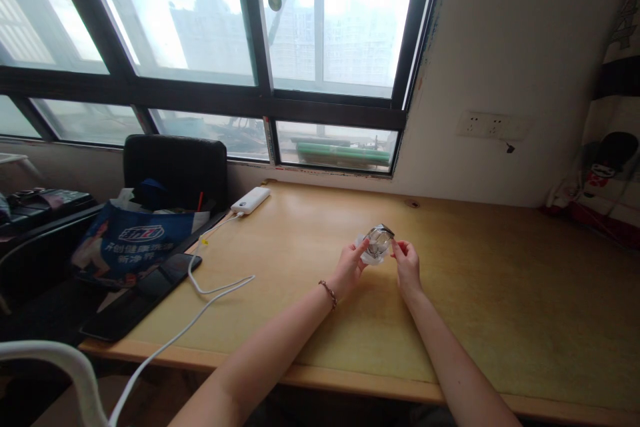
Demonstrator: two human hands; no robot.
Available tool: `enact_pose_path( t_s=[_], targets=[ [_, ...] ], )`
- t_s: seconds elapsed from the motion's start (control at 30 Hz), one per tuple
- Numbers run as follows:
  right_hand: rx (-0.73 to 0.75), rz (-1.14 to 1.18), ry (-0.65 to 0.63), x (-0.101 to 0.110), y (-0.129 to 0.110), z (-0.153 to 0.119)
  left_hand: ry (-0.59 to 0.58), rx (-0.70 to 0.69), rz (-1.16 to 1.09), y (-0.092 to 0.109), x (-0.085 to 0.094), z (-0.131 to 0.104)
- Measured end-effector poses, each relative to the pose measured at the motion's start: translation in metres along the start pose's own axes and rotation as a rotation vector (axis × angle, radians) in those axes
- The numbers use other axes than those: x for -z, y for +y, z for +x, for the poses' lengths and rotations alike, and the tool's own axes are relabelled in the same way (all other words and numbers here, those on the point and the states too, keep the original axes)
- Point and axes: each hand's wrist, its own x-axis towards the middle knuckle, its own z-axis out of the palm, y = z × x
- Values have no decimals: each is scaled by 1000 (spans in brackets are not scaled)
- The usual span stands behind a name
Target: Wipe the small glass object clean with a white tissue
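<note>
Both my hands meet over the middle of a yellow wooden desk (500, 293). Between them is a small clear, shiny object (378, 241) that looks like a transparent plastic wrapper or a small container; I cannot tell which. My left hand (350, 265), with a bead bracelet on its wrist, pinches the object's left side. My right hand (406, 263) pinches its right side. The object is lifted slightly off the desk top.
A white power bank (250, 200) lies at the desk's far left, its white cable (210, 290) trailing off the front edge. A dark phone or tablet (143, 297) lies at the left edge. A black chair (175, 170) holds a blue bag (133, 243). Window behind, wall socket (493, 125) right.
</note>
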Motion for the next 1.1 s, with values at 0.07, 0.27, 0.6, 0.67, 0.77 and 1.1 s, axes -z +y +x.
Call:
enact_pose_path(
  t_s=[0.07, 0.27, 0.6, 0.67, 0.77, 1.1],
  targets=[
    [-52, 157, -117, -4, -6, -5, 32, -32, 6, -1, 1, 1],
    [-237, 438, -350, -12, -11, -12, 90, -217, 379, 3, -3, -5],
    [-133, 253, -245, -9, -6, -12, -212, -774, 1141, -4, -6, -19],
    [-110, 218, -215, -8, -5, -13, -290, -843, 1214, -3, -8, -21],
    [-70, 180, -183, -6, -4, -15, -349, -851, 1255, 4, -12, -23],
    [-299, 544, -146, -4, -12, -8, 77, -82, 392, -11, 3, 1]
  ],
)
